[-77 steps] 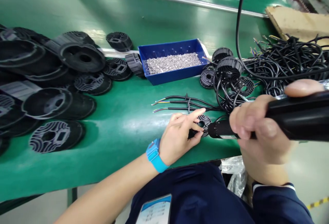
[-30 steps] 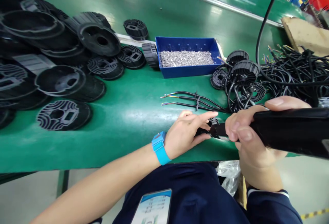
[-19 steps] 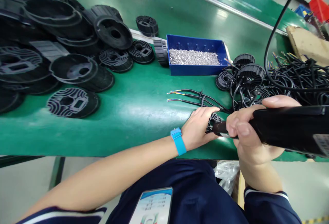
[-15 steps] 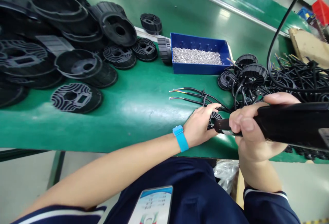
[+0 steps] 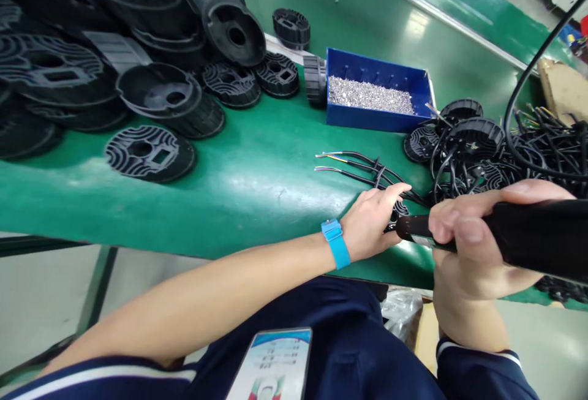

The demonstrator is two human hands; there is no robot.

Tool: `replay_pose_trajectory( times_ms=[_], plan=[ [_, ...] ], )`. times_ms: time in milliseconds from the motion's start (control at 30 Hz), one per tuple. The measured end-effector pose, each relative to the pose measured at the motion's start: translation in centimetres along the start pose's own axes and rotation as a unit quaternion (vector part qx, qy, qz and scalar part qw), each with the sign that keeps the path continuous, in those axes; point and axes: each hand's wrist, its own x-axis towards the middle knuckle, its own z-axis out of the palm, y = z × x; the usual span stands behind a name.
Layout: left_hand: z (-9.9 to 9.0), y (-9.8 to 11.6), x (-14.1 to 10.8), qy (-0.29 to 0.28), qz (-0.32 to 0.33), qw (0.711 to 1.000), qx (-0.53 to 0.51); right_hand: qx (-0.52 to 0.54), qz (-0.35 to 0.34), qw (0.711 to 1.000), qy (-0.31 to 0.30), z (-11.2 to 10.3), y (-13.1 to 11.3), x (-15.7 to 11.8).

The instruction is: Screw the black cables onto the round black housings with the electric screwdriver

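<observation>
green workbench (image 5: 266,198) runs slantwise across the frame, with stock set on either side of its middle: a heap of black cups and caps (image 5: 156,48) fills the upper left, and a tangle of black cables (image 5: 551,143) lies at the right. between them, above centre, a blue tray (image 5: 367,119) holds small metal bits (image 5: 367,94), probably put there to be within easy reach of both hands. a few cable ends (image 5: 351,155) point left just below it, crossed by a dark tie (image 5: 379,170) that likely stops them straying. the round black part (image 5: 400,209) sits right of centre on the bench, mostly covered by the left hand (image 5: 367,223), which wears a blue wrist strap (image 5: 337,244). its forefinger and thumb are spread apart with the part between them, likely to steady it; the other fingertips are hidden, so i cannot tell whether they pinch. the right hand (image 5: 478,253) has its fingers wrapped snugly round the black driver (image 5: 542,234), whose narrow front end points left at the part, held low and slanted, presumably to aim it. whether its tip touches the part cannot be seen.
</observation>
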Motion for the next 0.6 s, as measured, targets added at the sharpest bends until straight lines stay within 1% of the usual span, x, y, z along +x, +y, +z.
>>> replay_pose_trajectory(
  times_ms=[133,267,433,600],
  plan=[
    [-0.19,0.3,0.11,-0.006,-0.01,1.0,0.001,0.015,-0.034,0.999,0.007,0.43,-0.02,0.26],
    [-0.08,0.25,0.12,-0.004,-0.013,1.0,0.002,0.019,-0.062,0.998,-0.005,0.66,0.35,0.32],
    [-0.07,0.18,0.06,0.0,-0.002,1.0,0.006,0.03,-0.045,0.998,0.01,0.68,0.64,0.33],
    [-0.23,0.23,0.1,-0.007,-0.004,1.0,0.018,0.023,-0.039,0.999,-0.026,0.22,0.46,0.14]
  ],
)
